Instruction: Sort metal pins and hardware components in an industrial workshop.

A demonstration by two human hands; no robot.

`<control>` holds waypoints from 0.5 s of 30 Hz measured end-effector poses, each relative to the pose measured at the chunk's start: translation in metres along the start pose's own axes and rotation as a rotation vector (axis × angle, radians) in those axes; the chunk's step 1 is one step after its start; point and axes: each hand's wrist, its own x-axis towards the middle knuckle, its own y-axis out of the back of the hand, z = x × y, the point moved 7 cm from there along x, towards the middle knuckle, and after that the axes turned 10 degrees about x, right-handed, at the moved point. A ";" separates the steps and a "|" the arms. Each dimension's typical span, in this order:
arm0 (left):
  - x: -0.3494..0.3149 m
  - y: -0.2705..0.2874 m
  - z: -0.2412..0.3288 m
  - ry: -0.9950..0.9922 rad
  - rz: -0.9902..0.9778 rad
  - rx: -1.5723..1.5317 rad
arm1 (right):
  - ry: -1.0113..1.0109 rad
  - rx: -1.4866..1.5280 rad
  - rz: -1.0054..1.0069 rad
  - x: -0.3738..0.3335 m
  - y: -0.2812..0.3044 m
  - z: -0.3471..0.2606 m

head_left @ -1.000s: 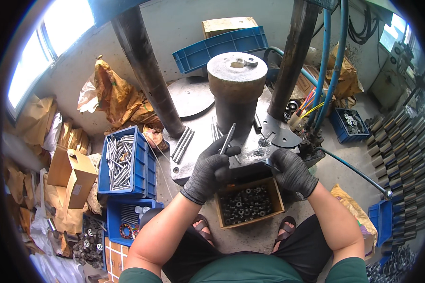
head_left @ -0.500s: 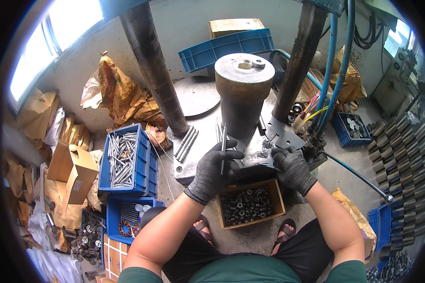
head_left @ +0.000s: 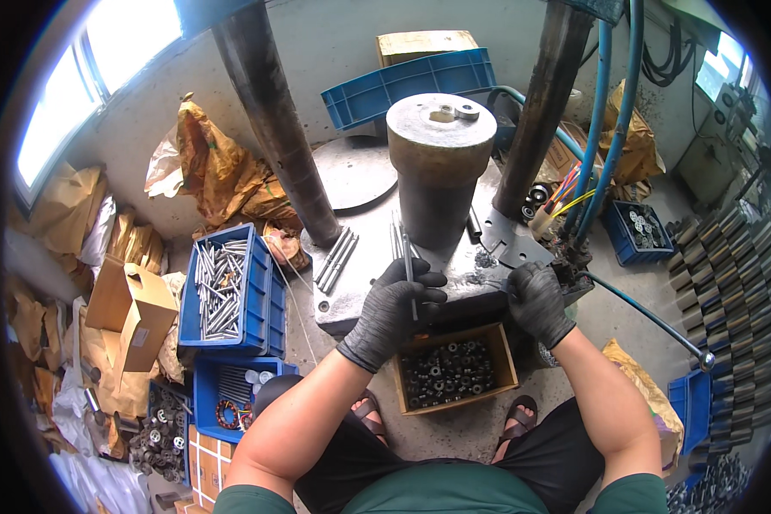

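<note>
My left hand (head_left: 396, 304), in a black glove, grips a thin metal shaft (head_left: 409, 270) that stands nearly upright between thumb and fingers. Beyond it, a few more shafts (head_left: 395, 237) rise close to the thick metal column (head_left: 441, 188). My right hand (head_left: 540, 301), gloved too, is closed at the front right edge of the metal press bed (head_left: 364, 278); whatever it pinches is hidden. A flat grey plate with a hole (head_left: 522, 253) lies just past it. Below both hands, a box of small dark ring-like parts (head_left: 450, 373) sits between my feet.
Several shafts (head_left: 337, 259) lie on the bed's left side. Two dark pillars (head_left: 274, 120) (head_left: 544, 103) flank the column. To the left stands a blue crate of shafts (head_left: 270, 291). A long lever with a ball end (head_left: 651, 321) juts out at right, near stacked metal tubes (head_left: 728, 317).
My right hand has drawn slightly right, its fingers more curled. My left hand has shifted a little to the right, keeping the shaft.
</note>
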 end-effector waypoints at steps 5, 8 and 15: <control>-0.006 -0.005 -0.002 -0.011 0.081 0.371 | -0.340 0.420 0.116 -0.004 -0.004 0.018; -0.007 -0.009 -0.010 0.012 0.085 0.456 | -0.615 0.911 0.153 -0.006 -0.007 0.001; -0.009 -0.032 -0.024 -0.023 -0.011 0.609 | -0.743 1.485 0.051 -0.006 -0.014 -0.054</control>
